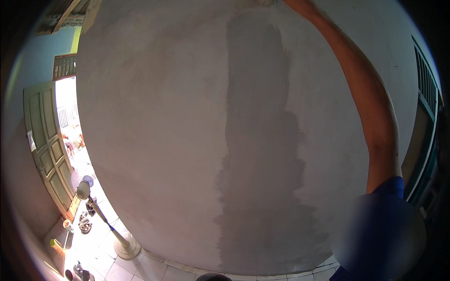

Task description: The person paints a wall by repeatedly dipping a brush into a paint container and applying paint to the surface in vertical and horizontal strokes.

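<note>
My right arm [370, 98], in a blue sleeve, reaches up along the right side to the upper edge of the head view. My right hand is almost wholly cut off there, so its fingers do not show. Beside the wrist, a small pale beige thing [265, 2] pokes in at the edge; its kind is too little shown to name. Below it a darker grey, wet-looking strip [258, 122] with ragged, brushed sides runs down the pale grey wall [154, 117] almost to the floor. My left hand does not show.
A standing fan [126, 246] is at the wall's left end. Beyond it are an open green door [47, 140], shoes [85, 223] and other items on the tiled floor [112, 276]. A dark rounded thing [213, 277] shows at the bottom edge. Right, there is a barred green frame [426, 89].
</note>
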`<state>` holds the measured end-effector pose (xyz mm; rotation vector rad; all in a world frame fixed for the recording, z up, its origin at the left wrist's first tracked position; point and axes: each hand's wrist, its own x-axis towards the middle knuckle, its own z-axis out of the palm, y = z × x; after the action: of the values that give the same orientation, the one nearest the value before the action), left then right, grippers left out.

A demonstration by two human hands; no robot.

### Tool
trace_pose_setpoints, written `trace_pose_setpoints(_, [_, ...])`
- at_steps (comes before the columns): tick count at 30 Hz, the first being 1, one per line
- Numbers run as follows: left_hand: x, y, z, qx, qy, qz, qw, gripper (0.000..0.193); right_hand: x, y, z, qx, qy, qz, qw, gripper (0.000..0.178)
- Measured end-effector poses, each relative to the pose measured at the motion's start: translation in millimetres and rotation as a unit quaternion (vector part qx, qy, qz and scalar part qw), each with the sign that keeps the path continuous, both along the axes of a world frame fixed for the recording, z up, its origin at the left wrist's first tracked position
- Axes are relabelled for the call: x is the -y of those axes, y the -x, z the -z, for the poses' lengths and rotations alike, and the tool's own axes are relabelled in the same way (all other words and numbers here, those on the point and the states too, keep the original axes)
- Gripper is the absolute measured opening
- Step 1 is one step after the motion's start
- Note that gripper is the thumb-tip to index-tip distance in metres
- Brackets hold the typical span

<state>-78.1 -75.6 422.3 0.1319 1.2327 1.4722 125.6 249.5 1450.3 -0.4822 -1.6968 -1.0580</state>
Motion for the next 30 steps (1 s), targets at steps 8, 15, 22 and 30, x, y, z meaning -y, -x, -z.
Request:
trace_pose_setpoints(8, [5.7,-1.6,-37.3,-0.015,0.009,0.002,1.0,0.036,-22.1,-15.5,233.1,0.338,-0.187,0.105,0.916,0.038])
trace_pose_setpoints(15, [3.0,-1.1,-89.7,-0.029,0.028,0.003,0.999,0.035,2.9,-24.2,288.5,0.263,0.121,0.002,0.957,0.025])
trace_pose_setpoints(22, [7.5,-10.5,-110.3,-0.034,0.037,0.017,0.999,0.033,22.8,-36.1,94.8,0.034,0.096,0.038,0.994,0.016])
trace_pose_setpoints(30, [5.9,-12.7,-103.5,-0.023,0.014,0.014,1.0,0.03,20.0,-61.7,354.6,0.406,-0.012,0.148,0.902,0.03])
